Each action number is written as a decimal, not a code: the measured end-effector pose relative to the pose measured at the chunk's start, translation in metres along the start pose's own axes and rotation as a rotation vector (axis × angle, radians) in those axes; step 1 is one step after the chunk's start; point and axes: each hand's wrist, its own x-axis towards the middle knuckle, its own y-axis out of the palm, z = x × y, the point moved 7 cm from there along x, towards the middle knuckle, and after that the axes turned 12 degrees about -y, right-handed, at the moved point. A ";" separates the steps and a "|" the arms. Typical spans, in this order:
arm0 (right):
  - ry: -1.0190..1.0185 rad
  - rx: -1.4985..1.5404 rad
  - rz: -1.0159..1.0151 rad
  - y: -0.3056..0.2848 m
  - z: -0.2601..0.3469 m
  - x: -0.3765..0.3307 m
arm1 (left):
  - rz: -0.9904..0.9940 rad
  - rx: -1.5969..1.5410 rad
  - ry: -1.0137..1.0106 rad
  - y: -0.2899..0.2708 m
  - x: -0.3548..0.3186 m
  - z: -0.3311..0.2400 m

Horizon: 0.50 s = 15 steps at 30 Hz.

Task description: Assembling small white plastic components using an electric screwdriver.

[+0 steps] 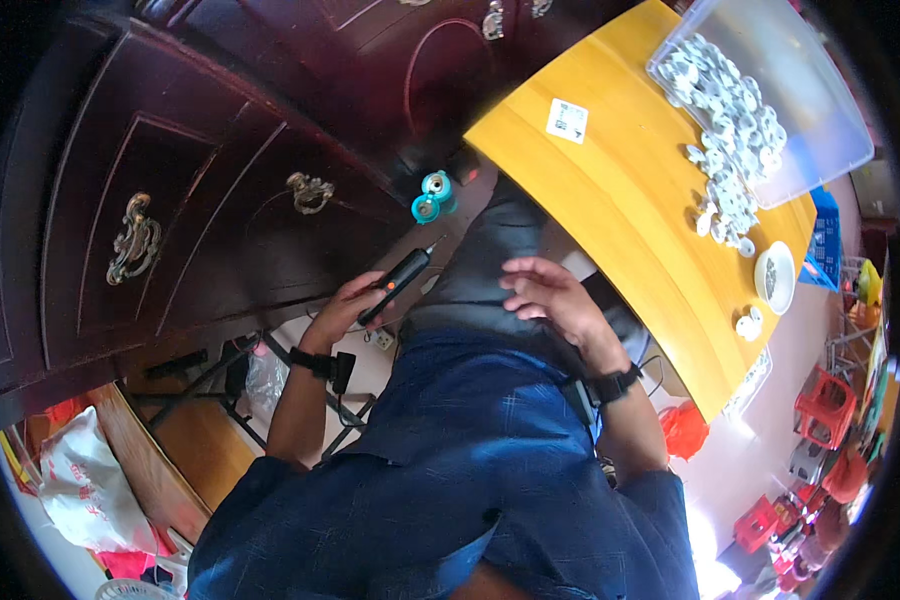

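Note:
A black electric screwdriver [397, 287] with an orange button lies in my left hand [348, 308], its thin metal bit pointing up and to the right. My fingers are closed around its body. Over my lap, my right hand [555, 300] hovers with fingers loosely bent and apart, and I see nothing in it. To its right is the yellow wooden table [590, 170], where many small white plastic pieces [725, 130] spill from a clear plastic bin [820, 120]. A white bowl [774, 277] with small metal bits stands near two loose white pieces [749, 322].
Dark wooden cabinets [220, 200] with ornate metal handles fill the left side. A turquoise container [436, 194] with its lid raised sits beyond my knees. A white square card [567, 120] lies on the table. A blue crate [823, 240] and red stools [825, 407] stand at right.

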 end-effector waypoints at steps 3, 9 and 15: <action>0.060 0.097 -0.056 -0.003 -0.028 0.019 | 0.114 0.029 0.050 0.013 -0.018 -0.019; 0.100 0.415 0.000 0.002 -0.049 0.038 | 0.223 0.100 0.066 0.047 -0.034 -0.039; 0.074 0.325 -0.021 -0.005 -0.052 0.038 | 0.290 0.123 0.015 0.058 -0.034 -0.038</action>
